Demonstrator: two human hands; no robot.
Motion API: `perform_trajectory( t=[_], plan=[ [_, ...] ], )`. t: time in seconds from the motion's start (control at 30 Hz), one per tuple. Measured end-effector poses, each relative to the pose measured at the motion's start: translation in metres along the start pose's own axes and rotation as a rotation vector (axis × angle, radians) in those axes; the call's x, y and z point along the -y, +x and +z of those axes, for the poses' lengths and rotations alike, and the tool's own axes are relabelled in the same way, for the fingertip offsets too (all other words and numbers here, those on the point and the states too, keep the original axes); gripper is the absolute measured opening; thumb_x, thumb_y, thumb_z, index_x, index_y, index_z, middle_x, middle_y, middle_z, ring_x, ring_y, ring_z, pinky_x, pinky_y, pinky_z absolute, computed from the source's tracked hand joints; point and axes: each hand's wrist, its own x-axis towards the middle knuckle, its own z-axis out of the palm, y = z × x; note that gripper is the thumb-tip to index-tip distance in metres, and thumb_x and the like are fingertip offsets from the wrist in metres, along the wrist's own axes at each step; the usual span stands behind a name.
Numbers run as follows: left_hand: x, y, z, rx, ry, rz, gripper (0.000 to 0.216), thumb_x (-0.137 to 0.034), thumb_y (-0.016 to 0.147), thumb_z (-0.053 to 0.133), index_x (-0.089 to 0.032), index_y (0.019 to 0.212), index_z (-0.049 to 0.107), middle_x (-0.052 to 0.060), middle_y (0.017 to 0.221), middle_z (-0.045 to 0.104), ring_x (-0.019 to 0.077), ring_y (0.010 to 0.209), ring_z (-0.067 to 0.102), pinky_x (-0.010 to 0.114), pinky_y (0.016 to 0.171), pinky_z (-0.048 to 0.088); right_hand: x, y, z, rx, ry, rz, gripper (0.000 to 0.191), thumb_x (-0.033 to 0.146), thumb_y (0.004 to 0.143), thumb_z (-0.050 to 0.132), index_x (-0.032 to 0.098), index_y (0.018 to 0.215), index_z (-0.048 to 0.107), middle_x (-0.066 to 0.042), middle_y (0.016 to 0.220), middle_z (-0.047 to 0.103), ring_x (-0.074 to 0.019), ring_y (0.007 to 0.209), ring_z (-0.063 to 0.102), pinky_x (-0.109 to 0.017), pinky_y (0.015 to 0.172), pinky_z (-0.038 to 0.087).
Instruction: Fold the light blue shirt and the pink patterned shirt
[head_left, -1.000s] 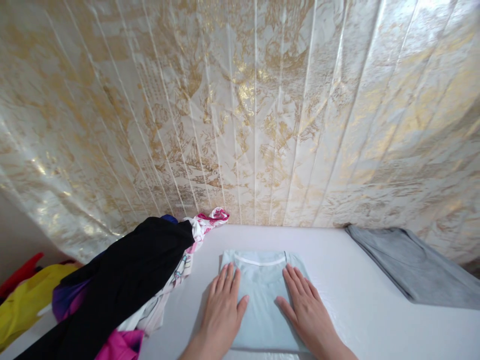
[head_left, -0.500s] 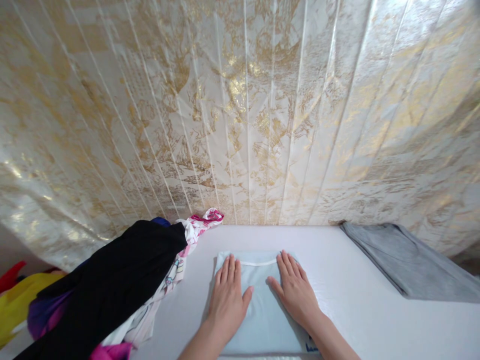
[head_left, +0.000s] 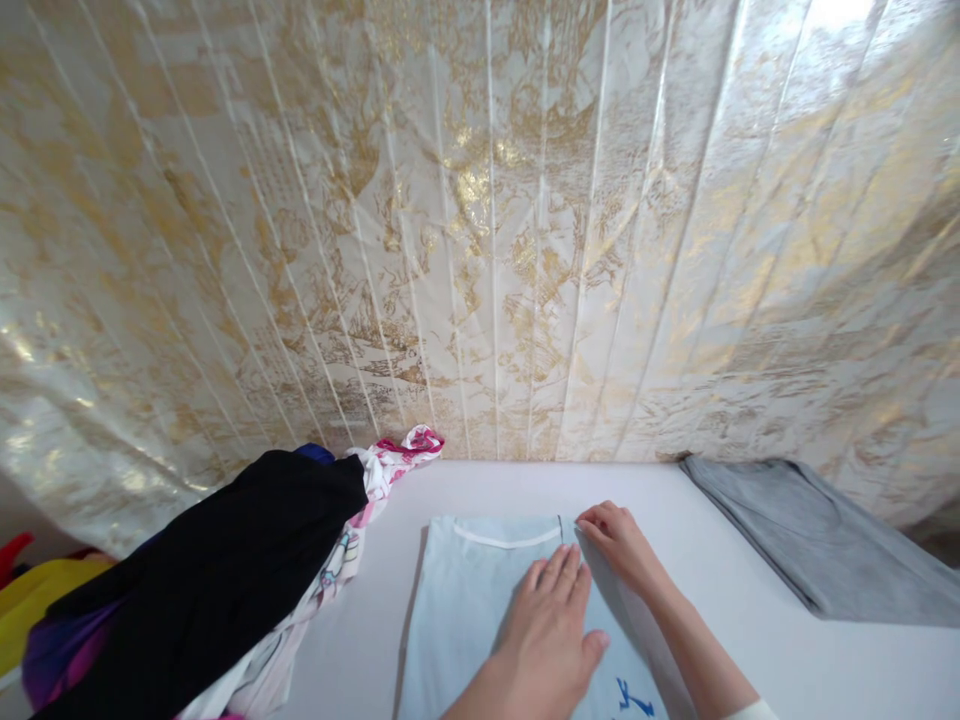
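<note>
A folded light-blue T-shirt (head_left: 465,610) lies on the white table, its white-trimmed neckline toward the far side and a dark-blue print near its lower right. My left hand (head_left: 551,620) rests flat on the right half of the shirt, fingers stretched out and pointing away from me. At the shirt's far right corner, my right hand (head_left: 619,540) has its thumb and fingers drawn together in a pinch on the fabric edge.
To the left is a heap of clothes, with a black garment (head_left: 217,570) on top and a yellow one (head_left: 45,610) beside it. A folded grey garment (head_left: 817,540) lies at the right. Behind the white table (head_left: 517,485) hangs a gold-patterned sheet (head_left: 480,230).
My left hand has slid right, from the shirt's left side to its right half. My right hand has lifted from lying flat and now pinches the far right corner. The view has tilted slightly.
</note>
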Motion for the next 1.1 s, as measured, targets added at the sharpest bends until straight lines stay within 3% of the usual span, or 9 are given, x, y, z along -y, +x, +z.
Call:
perform_trajectory(
  t=[0.2, 0.43, 0.63, 0.77, 0.83, 0.93, 1.1],
  plan=[
    [0.001, 0.006, 0.006, 0.057, -0.037, 0.014, 0.065, -0.050, 0.098, 0.033, -0.011, 0.150, 0.025, 0.011, 0.157, 0.012, 0.0235, 0.146, 0.006, 0.046, 0.119, 0.012, -0.004, 0.005, 0.004, -0.028, -0.057, -0.009, 0.027, 0.029, 0.085, 0.046, 0.019, 0.072, 0.068, -0.006, 0.081, 0.066, -0.0204, 0.078, 0.057, -0.032, 0.078, 0.041],
    [0.004, 0.003, 0.013, 0.021, -0.042, 0.021, 0.063, -0.046, 0.098, 0.034, -0.011, 0.149, 0.026, 0.011, 0.157, 0.013, 0.0222, 0.146, 0.006, 0.046, 0.119, 0.012, 0.000, 0.004, 0.007, -0.094, -0.114, -0.018, 0.025, 0.027, 0.087, 0.046, 0.018, 0.074, 0.065, -0.008, 0.083, 0.064, -0.0220, 0.079, 0.056, -0.034, 0.078, 0.041],
    [0.016, -0.015, 0.011, 0.004, 0.116, 0.021, 0.066, -0.044, 0.096, 0.042, -0.012, 0.150, 0.024, 0.009, 0.157, 0.013, 0.0238, 0.145, 0.012, 0.043, 0.117, 0.022, 0.025, -0.018, 0.009, -0.137, -0.103, -0.117, 0.025, 0.021, 0.087, 0.042, 0.018, 0.102, 0.062, -0.011, 0.108, 0.064, -0.0242, 0.097, 0.058, -0.037, 0.086, 0.046],
    [0.051, -0.048, 0.004, -0.171, 0.352, -0.106, 0.062, -0.033, 0.093, 0.048, -0.013, 0.149, 0.029, 0.010, 0.156, 0.019, 0.0260, 0.143, 0.021, 0.042, 0.113, 0.032, 0.050, -0.047, 0.033, -0.141, -0.136, -0.189, 0.042, 0.016, 0.087, 0.037, 0.017, 0.126, 0.053, -0.013, 0.137, 0.054, -0.0237, 0.123, 0.051, -0.039, 0.095, 0.045],
    [0.073, -0.063, -0.001, -0.282, 0.451, -0.195, 0.060, -0.034, 0.094, 0.049, -0.012, 0.147, 0.032, 0.012, 0.154, 0.025, 0.0281, 0.141, 0.027, 0.044, 0.110, 0.037, 0.060, -0.058, 0.043, -0.086, -0.209, -0.180, 0.046, 0.022, 0.089, 0.039, 0.015, 0.134, 0.049, -0.013, 0.146, 0.046, -0.0250, 0.132, 0.045, -0.042, 0.101, 0.042],
    [0.094, -0.077, -0.010, -0.307, 0.509, -0.254, 0.056, -0.041, 0.096, 0.046, -0.013, 0.145, 0.038, 0.013, 0.150, 0.035, 0.0279, 0.137, 0.037, 0.043, 0.105, 0.042, 0.070, -0.066, 0.046, 0.030, -0.302, -0.149, 0.055, 0.040, 0.092, 0.044, 0.014, 0.141, 0.046, -0.012, 0.152, 0.036, -0.0282, 0.138, 0.036, -0.045, 0.108, 0.036],
    [0.088, -0.073, -0.014, -0.258, 0.488, -0.217, 0.048, -0.043, 0.098, 0.043, -0.025, 0.142, 0.043, 0.009, 0.152, 0.032, 0.0271, 0.139, 0.034, 0.045, 0.106, 0.041, 0.074, -0.064, 0.037, 0.088, -0.349, -0.138, 0.058, 0.049, 0.093, 0.044, 0.020, 0.143, 0.044, -0.009, 0.154, 0.030, -0.0281, 0.141, 0.030, -0.047, 0.110, 0.034]
  ],
)
